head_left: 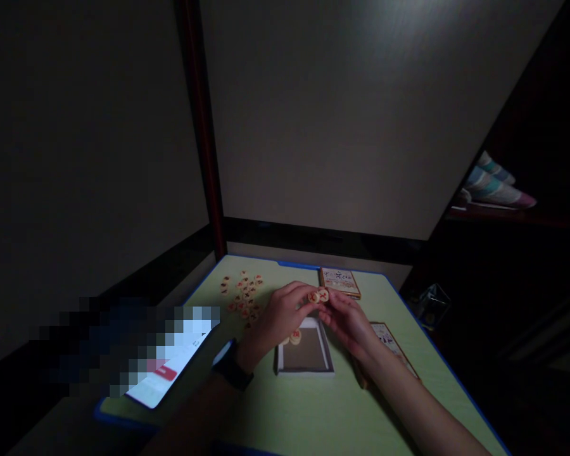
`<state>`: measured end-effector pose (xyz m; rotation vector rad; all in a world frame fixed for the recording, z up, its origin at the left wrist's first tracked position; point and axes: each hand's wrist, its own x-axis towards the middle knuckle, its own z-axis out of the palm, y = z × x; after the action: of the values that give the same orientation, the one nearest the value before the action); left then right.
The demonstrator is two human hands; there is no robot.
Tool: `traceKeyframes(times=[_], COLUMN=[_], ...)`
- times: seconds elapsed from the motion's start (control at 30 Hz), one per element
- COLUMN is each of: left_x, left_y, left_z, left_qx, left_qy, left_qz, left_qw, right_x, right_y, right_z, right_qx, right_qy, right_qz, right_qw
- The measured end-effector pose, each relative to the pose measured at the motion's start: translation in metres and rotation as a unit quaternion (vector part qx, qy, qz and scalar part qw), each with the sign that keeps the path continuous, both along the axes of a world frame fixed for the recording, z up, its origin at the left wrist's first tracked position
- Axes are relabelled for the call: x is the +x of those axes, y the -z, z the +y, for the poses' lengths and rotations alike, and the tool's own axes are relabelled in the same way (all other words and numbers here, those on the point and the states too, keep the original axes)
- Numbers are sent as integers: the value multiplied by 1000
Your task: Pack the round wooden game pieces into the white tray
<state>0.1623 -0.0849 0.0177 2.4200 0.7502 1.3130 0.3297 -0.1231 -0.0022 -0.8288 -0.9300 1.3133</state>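
Above an open shallow box (308,356), my left hand (281,311) and my right hand (354,322) meet at the fingertips. My left fingers pinch a round xiangqi piece (313,297) with a red character. Right beside it, another xiangqi piece (323,295) sits in my right fingertips, also marked in red. The two pieces overlap in view, and I cannot tell whether they touch. Inside the box, near its upper left, lie a few more pieces (295,337), partly hidden by my left hand. A loose cluster of pieces (247,292), red and dark, spreads over the table left of my hands.
The light-green table (346,411) has a blue edge. A printed box part (341,282) lies at the back, and another (393,345) is partly behind my right forearm. A lit screen (171,364) stands at the left. Walls rise behind and left of the table.
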Motion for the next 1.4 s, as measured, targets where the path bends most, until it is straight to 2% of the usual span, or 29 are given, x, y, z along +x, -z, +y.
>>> traceKeyframes(times=[0.13, 0.43, 0.6, 0.73, 0.8, 0.9, 1.0, 1.1, 1.27, 1.33, 1.4], left_x=[-2, -1, -1, 3, 5, 8, 8, 5, 0, -2, -5], left_y=[7, 17, 16, 19, 22, 25, 25, 23, 23, 22, 20], left_z=[1, 4, 6, 7, 8, 12, 14, 16, 20, 20, 18], left_qx=[2, -28, -73, -166, -230, -320, -392, -438, -480, -485, -489], left_qy=[-27, -38, -34, -43, -20, 48, 104, 142, 176, 187, 200], left_qz=[-32, -46, -62, -74, -101, -158, -203, -215, -206, -204, -204], left_qw=[999, 998, 995, 982, 968, 933, 891, 861, 835, 829, 824], right_x=[1, 2, 1, -1, -2, -5, -7, -7, -3, -1, 0], right_y=[-4, 1, 0, -1, 0, 2, 3, 3, 3, 4, 4], right_z=[-1, 2, 2, 3, 3, 3, 1, -3, -7, -6, -5], right_qx=[-49, -36, -8, 50, 78, 125, 186, 243, 312, 331, 340], right_qy=[-19, -24, 35, 85, 95, 94, 117, 152, 186, 189, 188], right_qz=[94, 115, 37, -86, -140, -195, -259, -356, -483, -506, -516], right_qw=[994, 992, 999, 991, 982, 968, 941, 889, 797, 773, 763])
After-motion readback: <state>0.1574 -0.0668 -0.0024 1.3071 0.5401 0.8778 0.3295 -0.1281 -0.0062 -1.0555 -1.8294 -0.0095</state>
